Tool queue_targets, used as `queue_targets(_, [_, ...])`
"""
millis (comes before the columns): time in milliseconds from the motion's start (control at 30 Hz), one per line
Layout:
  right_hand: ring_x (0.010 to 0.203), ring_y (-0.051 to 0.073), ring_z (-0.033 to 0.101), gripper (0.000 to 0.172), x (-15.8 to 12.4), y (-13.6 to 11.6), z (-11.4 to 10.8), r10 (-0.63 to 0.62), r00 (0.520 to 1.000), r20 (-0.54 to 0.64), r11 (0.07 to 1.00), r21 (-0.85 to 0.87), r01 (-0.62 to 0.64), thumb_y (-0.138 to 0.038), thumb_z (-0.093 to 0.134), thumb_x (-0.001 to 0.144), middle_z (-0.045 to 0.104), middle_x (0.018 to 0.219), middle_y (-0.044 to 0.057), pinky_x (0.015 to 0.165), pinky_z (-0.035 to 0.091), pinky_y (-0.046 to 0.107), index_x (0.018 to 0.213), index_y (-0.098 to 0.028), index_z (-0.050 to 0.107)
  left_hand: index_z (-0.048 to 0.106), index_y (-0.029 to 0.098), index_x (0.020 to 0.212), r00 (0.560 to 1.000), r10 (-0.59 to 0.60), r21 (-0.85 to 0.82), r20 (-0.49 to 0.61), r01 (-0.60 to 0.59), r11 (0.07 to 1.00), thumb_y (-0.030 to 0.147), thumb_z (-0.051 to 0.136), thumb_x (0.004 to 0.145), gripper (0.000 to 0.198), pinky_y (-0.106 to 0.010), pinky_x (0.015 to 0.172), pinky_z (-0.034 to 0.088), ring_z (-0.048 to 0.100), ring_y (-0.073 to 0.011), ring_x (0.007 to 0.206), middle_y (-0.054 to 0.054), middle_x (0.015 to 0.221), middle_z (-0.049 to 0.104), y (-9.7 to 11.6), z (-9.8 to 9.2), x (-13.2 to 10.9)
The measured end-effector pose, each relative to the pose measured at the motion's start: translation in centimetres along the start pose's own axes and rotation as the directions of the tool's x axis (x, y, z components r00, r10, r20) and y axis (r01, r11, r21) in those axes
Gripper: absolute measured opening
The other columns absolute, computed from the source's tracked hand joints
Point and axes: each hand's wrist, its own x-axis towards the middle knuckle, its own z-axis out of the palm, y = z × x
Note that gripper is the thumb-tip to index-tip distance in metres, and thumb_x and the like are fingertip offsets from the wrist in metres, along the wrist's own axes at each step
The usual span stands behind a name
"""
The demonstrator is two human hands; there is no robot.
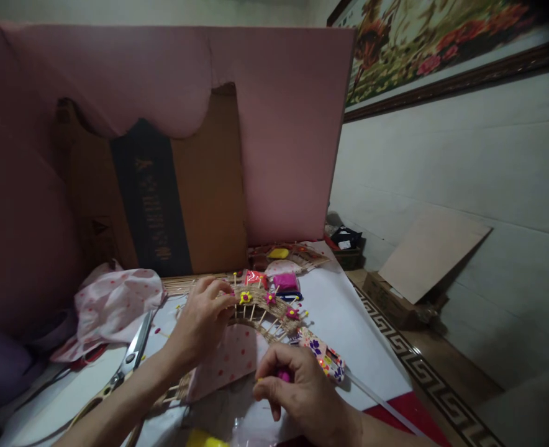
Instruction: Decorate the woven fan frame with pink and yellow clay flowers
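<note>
A fan-shaped craft (pixel 281 308) of thin wooden sticks and twine bands lies in front of me, with pink dotted fabric (pixel 230 360) at its inner part. Yellow and magenta flowers, such as this yellow flower (pixel 245 298), sit along its twine band. My left hand (pixel 204 320) has its fingers curled on the band's upper left, beside the yellow flower. Lower right, my right hand (pixel 297 385) is closed around a magenta clay lump (pixel 284 375); a bit of yellow shows at its fingertips. A floral-patterned glue gun (pixel 323 355) with a pale glue stick lies just beyond it.
Large scissors (pixel 132 357) and bunched dotted cloth (pixel 120 298) are at left. Behind the craft are a magenta packet (pixel 286 283), a red packet (pixel 256 279) and a second fan (pixel 307 256). A cardboard sheet (pixel 212 186) stands at the back. A yellow packet (pixel 204 439) is nearest me.
</note>
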Motion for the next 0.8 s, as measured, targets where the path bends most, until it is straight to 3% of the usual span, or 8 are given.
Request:
queue_targets(100, [0.044,0.005,0.041,0.012,0.0,-0.2,-0.2,-0.064,0.998,-0.017,0.997,-0.053,0.063,-0.020,0.062,0.077,0.049,0.053,-0.005,0.042,0.030,0.016,0.068,-0.014,0.057,0.067,0.021,0.082,1.000,-0.023,-0.068,0.011,0.024,0.997,0.015,0.056,0.082,0.012,-0.040,0.075,0.043,0.047,-0.0223,0.089,-0.006,0.089,0.062,1.5,-0.4,-0.9])
queue_targets(233, [0.042,0.004,0.032,0.030,0.3,-0.1,-0.5,-0.050,0.999,-0.009,0.997,0.056,0.051,-0.042,0.049,0.088,0.053,0.060,-0.003,0.040,0.022,0.017,0.078,-0.014,0.055,0.062,0.022,0.091,0.998,-0.049,-0.264,0.026,0.054,0.963,0.011,0.051,0.083,0.017,-0.036,0.069,0.045,0.050,-0.0196,0.083,-0.005,0.087,0.062,4.1,-0.5,-2.6])
queue_targets(333, [0.045,0.005,0.034,0.038,0.5,-0.1,-0.6,-0.065,0.998,-0.024,0.997,0.034,0.066,-0.050,0.052,0.083,0.052,0.055,-0.003,0.044,0.026,0.019,0.072,-0.014,0.055,0.059,0.023,0.096,0.997,-0.082,-0.398,-0.014,0.070,0.915,0.012,0.050,0.084,0.019,-0.036,0.067,0.045,0.051,-0.0193,0.082,-0.005,0.087,0.061,5.8,-0.2,-4.0])
queue_targets(467, [0.052,0.008,0.039,0.039,0.4,-0.1,-0.7,-0.058,0.996,-0.073,0.997,-0.060,0.054,-0.049,0.071,0.067,0.049,0.055,-0.004,0.050,0.031,0.019,0.065,-0.014,0.054,0.056,0.027,0.106,0.989,-0.102,-0.565,-0.110,0.022,0.825,0.009,0.048,0.084,0.029,-0.036,0.069,0.045,0.053,-0.0186,0.079,-0.004,0.081,0.061,7.5,0.4,-5.6])
queue_targets(533, [0.054,0.008,0.041,0.037,0.4,0.1,-0.7,-0.060,0.996,-0.060,0.995,-0.089,0.055,-0.048,0.069,0.070,0.050,0.056,-0.004,0.052,0.033,0.020,0.064,-0.015,0.055,0.052,0.026,0.113,0.988,-0.081,-0.625,-0.129,-0.018,0.781,0.008,0.046,0.085,0.035,-0.033,0.067,0.045,0.053,-0.0179,0.079,-0.004,0.081,0.061,7.8,0.5,-6.0])
queue_targets(633, [0.055,0.009,0.044,0.039,0.5,0.3,-0.8,-0.137,0.990,-0.041,0.977,-0.173,0.128,-0.047,0.056,0.082,0.051,0.055,-0.002,0.057,0.035,0.021,0.060,-0.015,0.055,0.055,0.022,0.108,0.989,-0.072,-0.536,-0.131,-0.010,0.844,0.010,0.048,0.084,0.027,-0.033,0.068,0.043,0.053,-0.0188,0.080,-0.005,0.083,0.062,7.3,0.4,-5.4])
queue_targets(700, [0.054,0.009,0.044,0.041,0.5,0.4,-0.8,-0.160,0.986,-0.051,0.966,-0.213,0.146,-0.047,0.052,0.085,0.050,0.054,-0.002,0.056,0.035,0.021,0.059,-0.015,0.054,0.060,0.020,0.100,0.983,-0.119,-0.295,-0.139,0.074,0.953,0.014,0.051,0.084,0.019,-0.038,0.073,0.041,0.051,-0.0216,0.083,-0.007,0.088,0.064,6.0,0.1,-4.1])
queue_targets(800, [0.054,0.010,0.044,0.041,0.5,0.6,-0.7,-0.148,0.987,-0.055,0.963,-0.235,0.131,-0.048,0.052,0.084,0.050,0.054,-0.002,0.055,0.034,0.021,0.060,-0.015,0.054,0.067,0.021,0.088,0.971,-0.196,-0.082,-0.139,0.186,0.979,0.021,0.050,0.085,0.017,-0.043,0.079,0.038,0.050,-0.0244,0.090,-0.006,0.086,0.066,2.8,-0.1,-1.1])
